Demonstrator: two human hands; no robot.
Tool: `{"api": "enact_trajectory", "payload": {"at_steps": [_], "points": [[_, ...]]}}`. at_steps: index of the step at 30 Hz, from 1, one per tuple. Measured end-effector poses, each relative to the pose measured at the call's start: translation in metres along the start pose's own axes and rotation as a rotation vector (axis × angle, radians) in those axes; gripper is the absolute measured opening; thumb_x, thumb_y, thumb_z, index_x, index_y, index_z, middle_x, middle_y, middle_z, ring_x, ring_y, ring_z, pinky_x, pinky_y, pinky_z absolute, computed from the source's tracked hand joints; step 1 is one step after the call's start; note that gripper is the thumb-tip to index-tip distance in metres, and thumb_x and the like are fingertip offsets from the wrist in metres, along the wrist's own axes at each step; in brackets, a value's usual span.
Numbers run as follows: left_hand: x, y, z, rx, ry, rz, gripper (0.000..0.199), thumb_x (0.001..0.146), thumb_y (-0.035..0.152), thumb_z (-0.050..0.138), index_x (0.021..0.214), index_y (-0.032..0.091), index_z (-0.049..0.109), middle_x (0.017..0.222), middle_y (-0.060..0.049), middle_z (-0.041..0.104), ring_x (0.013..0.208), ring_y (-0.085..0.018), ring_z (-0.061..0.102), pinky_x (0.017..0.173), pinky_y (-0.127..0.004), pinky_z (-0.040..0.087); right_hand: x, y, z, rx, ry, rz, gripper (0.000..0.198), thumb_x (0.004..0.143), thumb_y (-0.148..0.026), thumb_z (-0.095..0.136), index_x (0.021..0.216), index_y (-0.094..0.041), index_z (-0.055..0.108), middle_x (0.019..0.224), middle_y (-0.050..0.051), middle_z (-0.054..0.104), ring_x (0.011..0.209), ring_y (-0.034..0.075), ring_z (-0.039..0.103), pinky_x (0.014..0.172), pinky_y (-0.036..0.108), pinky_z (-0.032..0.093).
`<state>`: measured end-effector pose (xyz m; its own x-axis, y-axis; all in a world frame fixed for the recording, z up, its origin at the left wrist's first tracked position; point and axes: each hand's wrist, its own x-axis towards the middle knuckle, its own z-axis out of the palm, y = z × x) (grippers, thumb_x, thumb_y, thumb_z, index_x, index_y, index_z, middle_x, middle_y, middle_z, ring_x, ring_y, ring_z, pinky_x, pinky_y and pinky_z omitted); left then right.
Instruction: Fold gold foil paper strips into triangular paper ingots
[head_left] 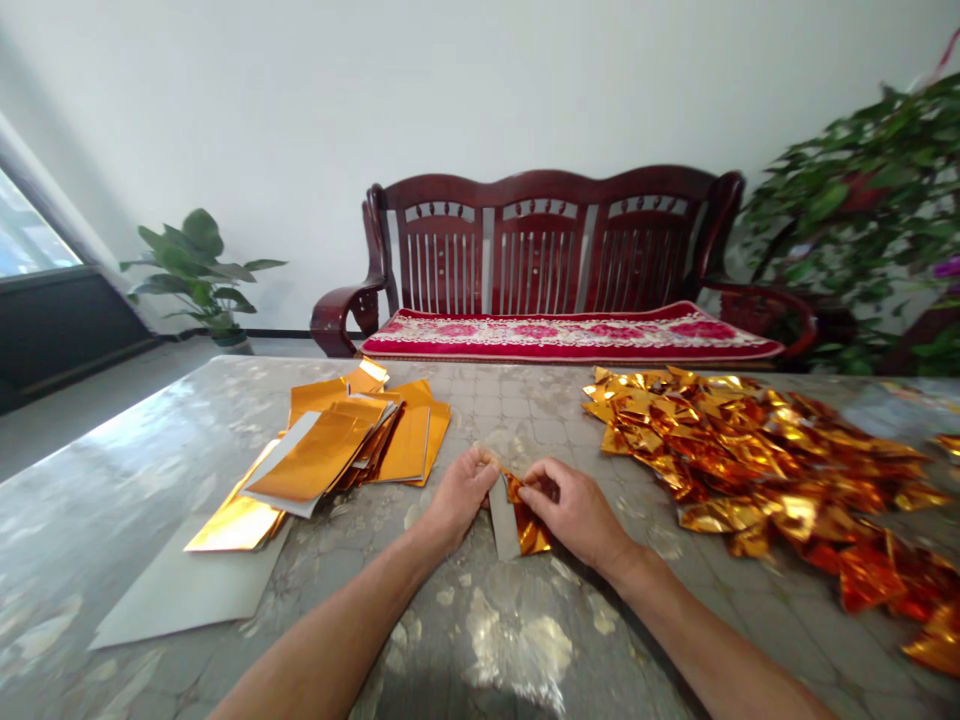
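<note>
Between my hands is a sheet of gold foil paper [505, 520], partly folded, with its grey-white backing and shiny gold side both showing. My left hand [466, 490] pinches its upper left corner. On the other side, my right hand [574, 508] grips the upper right edge between thumb and fingers. To the left lies a loose stack of flat gold foil sheets [319, 455], some turned grey side up. A large heap of folded gold foil pieces [750, 450] spreads over the right of the table.
The table [337, 610] has a glossy, patterned grey cover. One pale sheet [195, 590] lies under the stack at left. Beyond the table stands a dark red wooden bench [536, 240] with a red patterned cushion [570, 335]. Potted plants [195, 265] flank it.
</note>
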<state>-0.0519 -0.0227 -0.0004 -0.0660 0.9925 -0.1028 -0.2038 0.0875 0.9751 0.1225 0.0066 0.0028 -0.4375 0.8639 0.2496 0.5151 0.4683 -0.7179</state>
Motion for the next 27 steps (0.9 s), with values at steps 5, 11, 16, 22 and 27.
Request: {"api": "enact_trajectory", "payload": {"at_steps": [5,11,16,22,27], "points": [[0.0009,-0.0007,-0.0010,-0.009,-0.019,0.013,0.040,0.069,0.052,0.072,0.078,0.019,0.050,0.060,0.006,0.056,0.049,-0.008,0.049,0.049,-0.019,0.039,0.0015,-0.0015,-0.0024,-0.037,-0.076,0.029,0.020,0.087,-0.038,0.057,0.078,-0.022,0.066,0.077,0.001,0.071,0.070,0.017,0.062,0.065,0.027,0.041],[0.0049,-0.0033,-0.0047,0.055,0.001,0.038,0.039,0.069,0.051,0.073,0.075,0.019,0.051,0.059,0.005,0.057,0.049,-0.009,0.050,0.049,-0.019,0.039,0.0038,-0.0006,-0.0017,-0.054,-0.104,0.026,0.021,0.086,-0.035,0.053,0.074,-0.022,0.063,0.076,0.001,0.070,0.072,0.017,0.061,0.065,0.026,0.039],[0.0064,-0.0035,-0.0057,0.096,-0.012,0.044,0.037,0.070,0.050,0.071,0.075,0.019,0.051,0.055,0.006,0.054,0.046,-0.008,0.047,0.047,-0.019,0.036,0.0062,0.0038,-0.0001,-0.012,-0.136,0.014,0.021,0.086,-0.033,0.050,0.071,-0.021,0.058,0.071,0.000,0.066,0.071,0.017,0.059,0.064,0.026,0.038],[0.0064,-0.0018,-0.0058,0.237,0.006,0.114,0.030,0.072,0.044,0.068,0.071,0.018,0.053,0.052,0.007,0.048,0.045,-0.007,0.040,0.045,-0.019,0.028,0.0079,0.0043,-0.0033,0.085,-0.186,0.003,0.016,0.083,-0.030,0.051,0.070,-0.021,0.054,0.070,-0.002,0.059,0.071,0.015,0.055,0.064,0.024,0.037],[0.0027,0.0004,-0.0025,0.390,0.026,0.173,0.022,0.074,0.037,0.063,0.068,0.017,0.058,0.056,0.005,0.052,0.052,-0.009,0.044,0.050,-0.020,0.032,0.0096,0.0067,-0.0002,0.164,-0.169,-0.005,0.036,0.093,-0.048,0.043,0.070,-0.021,0.050,0.068,-0.002,0.052,0.068,0.014,0.050,0.060,0.023,0.037]]}}
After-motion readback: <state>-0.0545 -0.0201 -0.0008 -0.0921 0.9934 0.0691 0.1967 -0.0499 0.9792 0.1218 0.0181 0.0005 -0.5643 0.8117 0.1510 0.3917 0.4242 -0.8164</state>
